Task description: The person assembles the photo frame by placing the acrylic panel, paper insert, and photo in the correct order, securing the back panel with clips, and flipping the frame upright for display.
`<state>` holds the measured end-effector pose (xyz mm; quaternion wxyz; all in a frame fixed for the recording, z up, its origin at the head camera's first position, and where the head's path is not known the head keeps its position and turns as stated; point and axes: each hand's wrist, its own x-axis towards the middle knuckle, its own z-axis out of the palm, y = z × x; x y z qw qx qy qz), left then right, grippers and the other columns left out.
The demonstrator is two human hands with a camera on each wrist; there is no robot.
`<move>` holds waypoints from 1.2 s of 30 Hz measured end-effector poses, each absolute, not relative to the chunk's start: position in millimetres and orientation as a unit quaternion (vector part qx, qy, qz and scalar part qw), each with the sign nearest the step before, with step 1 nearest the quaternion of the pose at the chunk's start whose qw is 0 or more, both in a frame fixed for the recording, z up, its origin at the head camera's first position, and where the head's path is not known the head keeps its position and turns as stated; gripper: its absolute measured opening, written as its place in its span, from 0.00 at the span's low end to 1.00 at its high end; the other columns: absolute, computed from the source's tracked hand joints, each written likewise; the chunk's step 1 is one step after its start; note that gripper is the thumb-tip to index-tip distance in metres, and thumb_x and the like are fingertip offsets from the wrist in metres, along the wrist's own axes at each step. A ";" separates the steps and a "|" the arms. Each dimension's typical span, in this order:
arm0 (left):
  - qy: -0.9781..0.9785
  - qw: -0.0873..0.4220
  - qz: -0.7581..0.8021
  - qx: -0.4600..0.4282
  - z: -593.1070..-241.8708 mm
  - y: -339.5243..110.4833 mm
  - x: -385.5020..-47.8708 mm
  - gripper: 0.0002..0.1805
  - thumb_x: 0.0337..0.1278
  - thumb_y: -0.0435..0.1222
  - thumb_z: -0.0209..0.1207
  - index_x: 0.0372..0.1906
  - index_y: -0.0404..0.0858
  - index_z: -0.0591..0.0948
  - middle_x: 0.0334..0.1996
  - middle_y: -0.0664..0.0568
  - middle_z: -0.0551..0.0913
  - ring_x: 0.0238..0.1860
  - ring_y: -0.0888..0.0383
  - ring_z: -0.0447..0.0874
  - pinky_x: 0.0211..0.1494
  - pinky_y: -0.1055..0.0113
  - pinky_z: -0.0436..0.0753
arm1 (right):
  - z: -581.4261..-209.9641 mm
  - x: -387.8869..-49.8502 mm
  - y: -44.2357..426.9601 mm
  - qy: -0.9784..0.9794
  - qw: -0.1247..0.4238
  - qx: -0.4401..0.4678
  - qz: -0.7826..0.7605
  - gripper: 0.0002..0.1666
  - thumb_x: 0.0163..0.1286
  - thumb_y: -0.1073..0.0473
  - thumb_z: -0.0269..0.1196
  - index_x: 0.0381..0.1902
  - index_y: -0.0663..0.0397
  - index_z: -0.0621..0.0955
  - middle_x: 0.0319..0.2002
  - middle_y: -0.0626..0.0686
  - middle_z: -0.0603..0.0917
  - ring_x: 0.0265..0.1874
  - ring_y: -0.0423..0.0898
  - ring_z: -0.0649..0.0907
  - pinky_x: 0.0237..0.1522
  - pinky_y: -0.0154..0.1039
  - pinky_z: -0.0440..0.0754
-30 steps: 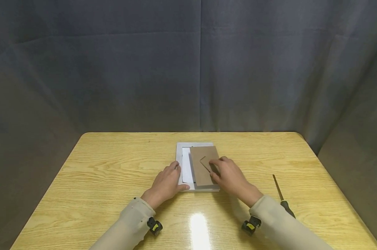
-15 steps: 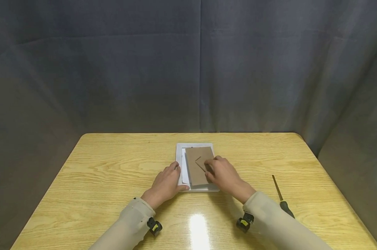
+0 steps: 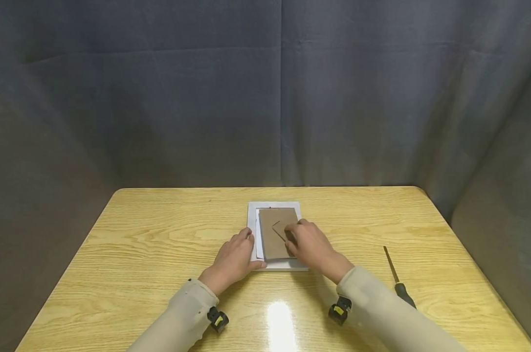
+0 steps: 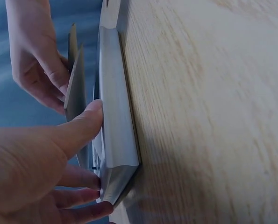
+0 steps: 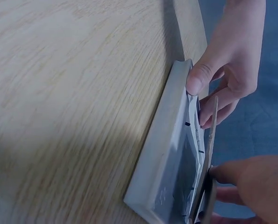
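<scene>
"While the board is pinched in the right hand, which way does it lie from that hand?"

"To the left, over the opening of the frame. The left wrist view shows a gap between the two along the near side; whether any other edge touches cannot be told."

"And its long axis?"

"It runs near to far, almost in line with the frame's, with a strip of paper showing along the left. The right hand is the nearer one: its thumb and fingers grip a thin flap raised from the board."

"What about the left hand?"

"It holds the frame's near left corner, thumb on the near rim, fingers at the left side."

"Materials?"

"The board looks like brown fibreboard, flat, matt and rectangular, with a bent dark line on its face. The frame is pale and smooth, its rim moulded; small black tabs jut from its inner edge."

"Farther out?"

"The table has yellowish wood grain. Well to the right lies a screwdriver, slim in the shaft, dark in the handle. Behind hangs a dark, softly creased curtain."
</scene>
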<state>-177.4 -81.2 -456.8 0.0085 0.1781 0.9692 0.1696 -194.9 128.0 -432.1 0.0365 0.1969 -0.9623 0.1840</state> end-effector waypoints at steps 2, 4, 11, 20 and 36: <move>0.970 0.010 0.166 0.178 -456.5 -80.7 -177.5 0.46 0.50 0.53 0.74 0.64 0.23 0.75 0.69 0.34 0.72 0.63 0.39 0.78 0.61 0.45 0.82 | -431.8 -195.6 127.2 -0.963 0.034 0.197 0.182 0.18 0.66 0.60 0.69 0.52 0.62 0.85 0.44 0.61 0.86 0.44 0.56 0.85 0.49 0.52 0.84; 0.970 0.012 0.162 0.178 -456.1 -80.3 -177.6 0.46 0.50 0.54 0.73 0.64 0.23 0.75 0.69 0.34 0.72 0.64 0.39 0.78 0.61 0.45 0.82 | -431.2 -196.3 126.2 -0.964 0.029 0.195 0.181 0.18 0.67 0.59 0.68 0.53 0.62 0.84 0.45 0.62 0.87 0.45 0.56 0.85 0.50 0.52 0.84; 0.972 0.018 0.152 0.177 -453.6 -79.4 -176.5 0.46 0.51 0.55 0.73 0.64 0.23 0.75 0.69 0.34 0.72 0.65 0.39 0.77 0.62 0.46 0.81 | -429.4 -197.1 121.0 -0.963 0.017 0.196 0.186 0.18 0.67 0.60 0.67 0.52 0.63 0.84 0.45 0.62 0.87 0.44 0.56 0.85 0.50 0.52 0.84; 0.972 0.022 0.154 0.178 -452.9 -79.2 -175.6 0.46 0.51 0.54 0.73 0.64 0.23 0.75 0.69 0.34 0.71 0.64 0.39 0.77 0.62 0.46 0.81 | -433.7 -202.2 118.4 -0.965 0.017 0.192 0.175 0.16 0.66 0.60 0.68 0.49 0.61 0.85 0.41 0.60 0.87 0.41 0.54 0.84 0.48 0.51 0.83; 0.972 0.014 0.140 0.187 -453.0 -80.9 -177.9 0.45 0.51 0.54 0.73 0.63 0.23 0.76 0.67 0.34 0.74 0.62 0.40 0.79 0.58 0.48 0.84 | -434.6 -206.3 109.9 -0.968 0.029 0.205 0.143 0.07 0.66 0.60 0.69 0.39 0.59 0.86 0.33 0.57 0.83 0.34 0.53 0.82 0.39 0.49 0.82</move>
